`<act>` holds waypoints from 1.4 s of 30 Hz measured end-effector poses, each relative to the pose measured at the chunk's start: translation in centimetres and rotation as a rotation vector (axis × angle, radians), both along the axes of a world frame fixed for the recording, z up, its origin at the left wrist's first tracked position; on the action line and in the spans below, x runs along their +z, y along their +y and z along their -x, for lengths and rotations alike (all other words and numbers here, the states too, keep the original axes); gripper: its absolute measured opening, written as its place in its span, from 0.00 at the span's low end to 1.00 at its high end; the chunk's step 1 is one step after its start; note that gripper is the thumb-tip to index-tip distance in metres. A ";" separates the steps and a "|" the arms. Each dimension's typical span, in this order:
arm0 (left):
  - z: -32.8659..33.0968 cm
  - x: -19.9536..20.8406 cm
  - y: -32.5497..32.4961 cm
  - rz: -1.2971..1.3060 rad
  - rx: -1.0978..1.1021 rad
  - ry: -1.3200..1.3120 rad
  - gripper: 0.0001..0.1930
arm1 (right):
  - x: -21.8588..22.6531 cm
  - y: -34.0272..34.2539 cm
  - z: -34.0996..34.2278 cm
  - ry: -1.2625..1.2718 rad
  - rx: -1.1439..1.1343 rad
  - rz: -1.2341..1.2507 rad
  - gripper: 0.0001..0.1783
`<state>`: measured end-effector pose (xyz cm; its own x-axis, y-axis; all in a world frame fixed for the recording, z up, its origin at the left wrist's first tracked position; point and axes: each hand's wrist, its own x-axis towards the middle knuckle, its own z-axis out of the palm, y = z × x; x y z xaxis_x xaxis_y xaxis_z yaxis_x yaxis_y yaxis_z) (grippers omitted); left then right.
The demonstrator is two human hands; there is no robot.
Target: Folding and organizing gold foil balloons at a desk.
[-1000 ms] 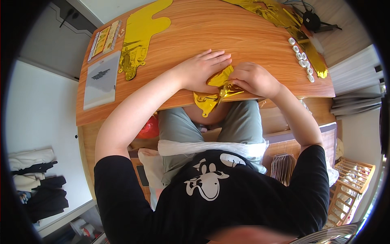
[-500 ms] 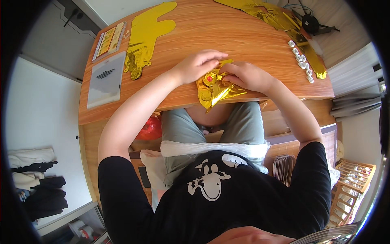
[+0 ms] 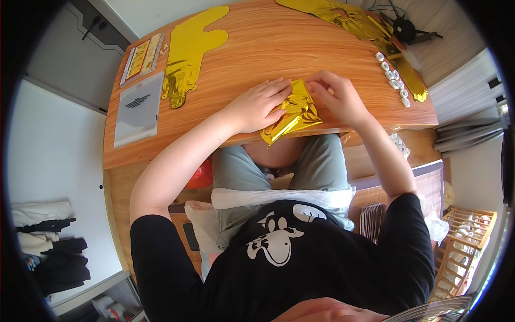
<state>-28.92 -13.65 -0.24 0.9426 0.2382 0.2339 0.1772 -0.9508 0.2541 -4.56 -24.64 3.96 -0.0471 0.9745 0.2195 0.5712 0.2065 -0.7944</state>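
Observation:
A crinkled, folded piece of gold foil (image 3: 296, 111), which looks like a deflated foil balloon, lies at the table's near edge, one corner sticking out over it. My left hand (image 3: 260, 107) rests flat on its left side, fingers spread and pressing it to the wood. Just off the foil's upper right edge is my right hand (image 3: 342, 97), its fingers half curled and apart from the thumb. I see no foil between those fingertips. The red spot on the foil is out of sight.
Flat gold foil balloons lie at the back left (image 3: 196, 45) and back right (image 3: 370, 29) of the wooden table (image 3: 247, 48). Small white rolls (image 3: 394, 80) stand at the right. A clear plastic sleeve (image 3: 138, 110) and a boxed pack (image 3: 142, 58) are at the left. A black device (image 3: 405, 29) with cables sits behind.
The foil has been folded over and flattened, covering its red spot. My left hand has come down flat onto it. My right hand has let go and moved to the right of its edge.

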 end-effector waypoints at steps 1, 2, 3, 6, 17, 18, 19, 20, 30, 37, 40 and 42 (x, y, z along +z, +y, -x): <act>0.0 -0.2 -0.1 -0.015 0.011 -0.033 0.29 | -0.5 -0.8 -0.1 -0.112 0.003 -0.144 0.09; -0.1 -0.3 -0.2 -0.030 0.018 -0.069 0.28 | -0.9 -1.7 -0.2 -0.228 0.000 -0.287 0.09; -0.1 -0.3 -0.4 -0.029 0.015 -0.067 0.28 | -1.4 -2.6 -0.1 -0.313 0.046 -0.365 0.10; 0.0 -0.3 -1.2 -0.023 0.054 -0.090 0.29 | -2.2 -4.0 1.1 -0.435 0.089 -0.464 0.12; 0.5 0.4 -2.3 0.029 0.179 -0.038 0.29 | -2.3 -3.3 2.2 -0.462 0.108 -0.458 0.12; 0.5 0.3 -2.3 0.029 0.179 -0.038 0.29 | -2.4 -3.2 2.2 -0.462 0.105 -0.459 0.11; 0.5 0.2 -2.3 0.028 0.181 -0.055 0.28 | -2.5 -3.2 2.3 -0.463 0.101 -0.461 0.10; 0.5 0.1 -2.3 0.026 0.181 -0.071 0.28 | -2.6 -3.3 2.3 -0.462 0.100 -0.460 0.10; 0.6 0.5 -2.2 0.030 0.116 -0.067 0.26 | -2.7 -3.1 3.3 -0.474 0.052 -0.397 0.08; 0.7 0.9 -2.1 0.021 0.123 -0.006 0.26 | -2.4 -3.1 5.3 -0.425 -0.084 -0.305 0.14; 0.5 1.0 -2.2 -0.011 0.159 -0.006 0.26 | -2.3 -2.5 4.8 -0.488 -0.053 -0.342 0.12; 0.5 0.7 -2.2 -0.034 0.180 -0.009 0.27 | -2.5 -1.3 3.6 -0.459 -0.006 -0.337 0.11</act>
<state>-29.38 -15.88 0.50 0.8833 0.3948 0.2527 0.3434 -0.9119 0.2246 -8.16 -25.91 1.43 -0.2057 0.8547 0.4767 0.8444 0.4012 -0.3550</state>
